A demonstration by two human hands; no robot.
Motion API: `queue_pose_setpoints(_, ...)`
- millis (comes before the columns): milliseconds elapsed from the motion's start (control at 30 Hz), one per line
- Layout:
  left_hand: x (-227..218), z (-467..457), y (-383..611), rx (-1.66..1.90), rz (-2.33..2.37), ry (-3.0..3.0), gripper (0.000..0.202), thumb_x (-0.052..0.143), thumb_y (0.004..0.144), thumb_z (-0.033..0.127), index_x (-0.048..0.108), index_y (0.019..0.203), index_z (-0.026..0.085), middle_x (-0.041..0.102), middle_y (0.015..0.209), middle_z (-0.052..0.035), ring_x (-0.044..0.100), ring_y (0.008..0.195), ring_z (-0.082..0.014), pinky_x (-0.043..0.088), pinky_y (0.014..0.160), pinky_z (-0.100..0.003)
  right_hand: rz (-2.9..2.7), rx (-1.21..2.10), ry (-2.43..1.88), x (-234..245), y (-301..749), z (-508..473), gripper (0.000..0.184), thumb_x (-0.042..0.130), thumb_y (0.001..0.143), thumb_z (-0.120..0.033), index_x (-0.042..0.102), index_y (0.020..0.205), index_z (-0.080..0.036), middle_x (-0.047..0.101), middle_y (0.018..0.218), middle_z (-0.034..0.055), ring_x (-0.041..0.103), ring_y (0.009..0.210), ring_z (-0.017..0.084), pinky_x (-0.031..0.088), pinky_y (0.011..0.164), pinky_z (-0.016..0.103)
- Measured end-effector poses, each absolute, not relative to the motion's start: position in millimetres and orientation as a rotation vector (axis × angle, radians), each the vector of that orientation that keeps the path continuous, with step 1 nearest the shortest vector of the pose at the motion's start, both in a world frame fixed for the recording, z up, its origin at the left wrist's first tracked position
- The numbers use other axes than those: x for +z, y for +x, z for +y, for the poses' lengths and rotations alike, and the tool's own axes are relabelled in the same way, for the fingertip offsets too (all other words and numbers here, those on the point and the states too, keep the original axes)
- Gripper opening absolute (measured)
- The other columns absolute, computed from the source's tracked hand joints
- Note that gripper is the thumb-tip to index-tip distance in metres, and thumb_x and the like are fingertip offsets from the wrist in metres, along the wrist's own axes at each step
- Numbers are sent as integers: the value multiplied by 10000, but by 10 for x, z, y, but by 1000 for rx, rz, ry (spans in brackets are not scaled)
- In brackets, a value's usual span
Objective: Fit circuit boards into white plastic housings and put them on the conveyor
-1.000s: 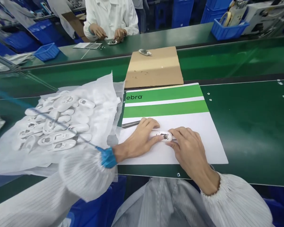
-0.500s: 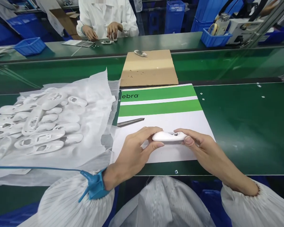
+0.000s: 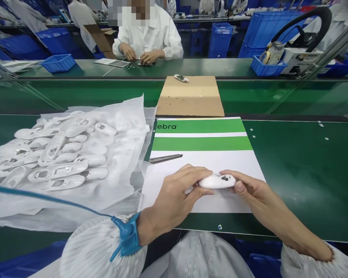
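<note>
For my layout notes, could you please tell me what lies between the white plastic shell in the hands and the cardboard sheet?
In the head view, a green-and-white printed sheet lies there, with a metal strip on it.

Counted: one white plastic housing, one cardboard sheet, one metal strip, two blue plastic baskets on the far bench.
</note>
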State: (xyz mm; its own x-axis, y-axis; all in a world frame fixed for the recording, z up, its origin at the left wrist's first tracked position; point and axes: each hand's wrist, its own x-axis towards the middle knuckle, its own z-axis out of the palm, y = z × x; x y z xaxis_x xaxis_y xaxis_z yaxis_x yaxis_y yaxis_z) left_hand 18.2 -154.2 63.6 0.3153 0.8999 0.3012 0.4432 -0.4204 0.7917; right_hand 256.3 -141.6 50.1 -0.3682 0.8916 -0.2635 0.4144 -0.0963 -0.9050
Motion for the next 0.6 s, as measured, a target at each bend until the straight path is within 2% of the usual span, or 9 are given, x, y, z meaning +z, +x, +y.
queue_pose_setpoints(67, 643, -1525, 175, 1006, 1157, 2007, 230, 667, 896, 256, 650, 1125, 243, 723, 1083, 5, 631, 960, -144, 525, 863, -275, -1713, 1488, -1449, 552, 2535, -1411, 430, 484, 937, -569, 633, 1270, -342, 673, 1221, 38, 601, 1131, 239, 497, 954, 383)
queue_pose_setpoints(133, 678, -1460, 157, 989, 1111, 2039, 234, 654, 907, 269, 642, 1140, 247, 723, 1078, 2, 633, 954, -144, 528, 855, -274, -1679, 1568, -1462, 635, 2511, -1379, 451, 485, 930, -588, 646, 1255, -319, 706, 989, 40, 635, 932, 209, 524, 842, 355)
queue_pose_setpoints(200, 736, -1325, 106, 855, 1023, 2116, 252, 644, 916, 283, 632, 1167, 261, 713, 1114, 0, 630, 995, -152, 524, 887, -283, -1682, 1700, -1437, 727, 2528, -1277, 449, 493, 927, -591, 672, 1204, -286, 655, 788, 13, 594, 763, 167, 512, 740, 312)
queue_pose_setpoints(233, 767, -1230, 63, 752, 986, 2165, 282, 651, 911, 295, 623, 1190, 269, 698, 1163, -6, 623, 1044, -165, 517, 921, -299, -1704, 1743, -1416, 771, 2561, -1187, 433, 515, 919, -587, 695, 1150, -269, 631, 754, 5, 568, 723, 150, 496, 706, 292)
queue_pose_setpoints(333, 813, -870, -110, 524, 1060, 2285, 361, 666, 894, 336, 601, 1244, 276, 618, 1325, -34, 562, 1215, -231, 480, 1027, -388, -1762, 1607, -1466, 872, 2761, -727, 380, 635, 855, -553, 729, 1024, -226, 669, 886, 31, 569, 761, 138, 472, 694, 271)
queue_pose_setpoints(367, 802, -746, -169, 511, 1154, 2302, 365, 653, 900, 347, 598, 1251, 265, 596, 1355, -48, 540, 1250, -255, 466, 1047, -425, -1739, 1471, -1543, 887, 2847, -516, 389, 657, 842, -540, 725, 1053, -220, 684, 956, 50, 589, 801, 149, 480, 715, 280)
queue_pose_setpoints(467, 691, -466, -302, 533, 1399, 2322, 318, 576, 934, 332, 608, 1229, 218, 590, 1348, -83, 537, 1244, -293, 448, 1054, -499, -1519, 936, -1792, 849, 3085, 197, 426, 641, 856, -500, 709, 1111, -165, 712, 919, 87, 624, 735, 151, 509, 703, 302)
queue_pose_setpoints(600, 494, -451, -409, 479, 1469, 2343, 296, 553, 927, 313, 627, 1189, 198, 596, 1335, -95, 555, 1221, -301, 473, 1035, -508, -1453, 623, -1909, 679, 3254, 938, 355, 600, 919, -368, 648, 1171, -122, 716, 969, 104, 649, 805, 168, 528, 782, 339)
